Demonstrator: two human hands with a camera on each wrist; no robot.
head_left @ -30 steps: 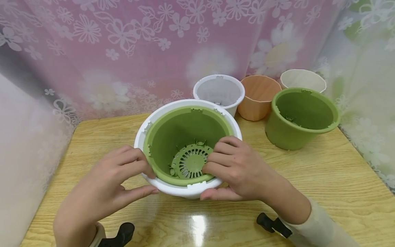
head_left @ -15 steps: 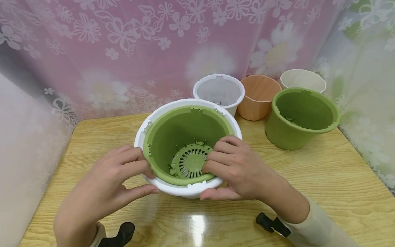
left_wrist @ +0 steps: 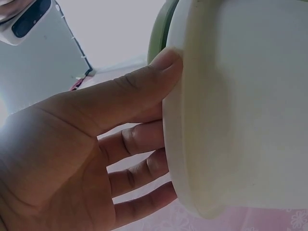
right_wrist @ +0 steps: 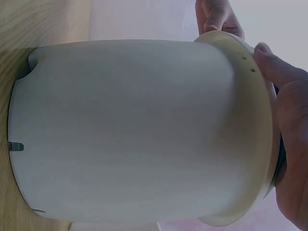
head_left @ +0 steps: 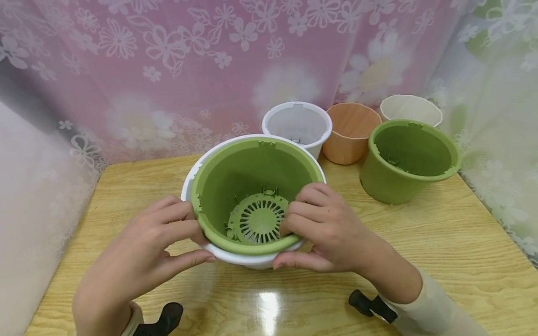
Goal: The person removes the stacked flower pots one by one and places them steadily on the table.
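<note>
A green flowerpot (head_left: pixel 222 175) with a slotted bottom sits inside a white flowerpot (head_left: pixel 235 257) at the middle of the table. Its green rim rides slightly above the white one at the near side. My left hand (head_left: pixel 151 242) holds the rims at the near left, thumb on the outer white rim. At the near right, my right hand (head_left: pixel 328 228) curls its fingers over the green rim into the pot, its thumb against the white rim. The right wrist view shows the white pot's side (right_wrist: pixel 144 130) and base on the table. Some right fingertips are hidden.
Behind stand a smaller white pot (head_left: pixel 313 140), an orange pot (head_left: pixel 346 147) and a cream pot (head_left: pixel 412 107). Another green pot (head_left: pixel 386 182) is at the right. A floral curtain (head_left: pixel 210 70) borders the wooden table (head_left: pixel 420 247) at the back.
Within the last half second the green flowerpot has risen a little and shifted toward the left and the near side, covering more of the white rim. Both hands have barely moved.
</note>
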